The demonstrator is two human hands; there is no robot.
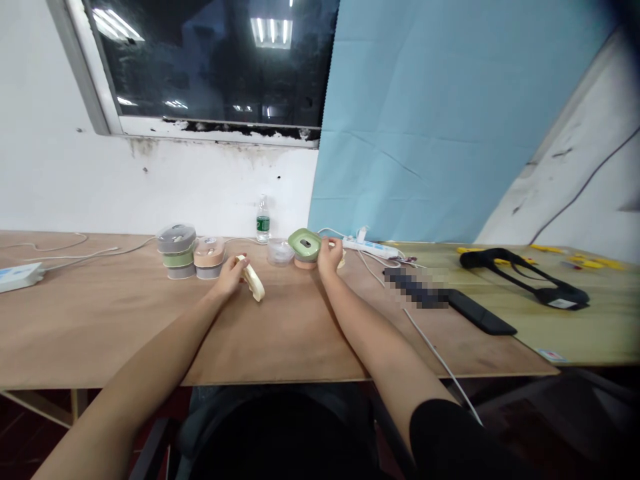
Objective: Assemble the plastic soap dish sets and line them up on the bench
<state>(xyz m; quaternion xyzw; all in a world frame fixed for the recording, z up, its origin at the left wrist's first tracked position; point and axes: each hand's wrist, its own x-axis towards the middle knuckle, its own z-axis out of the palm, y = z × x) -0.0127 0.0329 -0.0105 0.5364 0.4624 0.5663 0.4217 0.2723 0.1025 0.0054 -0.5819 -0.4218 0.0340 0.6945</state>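
Across the broad table (280, 353) you've got room up front, but the tall container stack (176, 253) stands near the back on your left, and a wide swing of that arm could clip it. Next to it, the shorter container stack (209, 259) sits just beyond your left hand (231, 275); a backward jerk of the knuckles could knock it over. The bottle (263, 223) stands upright between your hands, by the wall, narrow enough to topple if bumped. Now the green lid (304, 245): it's tipped above the peach-coloured container (305, 263), close to the clear container (280, 252), and a nudge could send it sliding into that neighbour. Your right hand (331, 257) is up at its edge, fingers curled, but I can't tell whether they're grasping the lid. Your left grips the cream-coloured piece (255, 283) by its upper end, the rest sticking out over the table; squeeze too hard there and it might bend or slip. Smallest of all, a pale bit (342, 260) pokes out beside your right hand, easily dropped if those fingers loosen.
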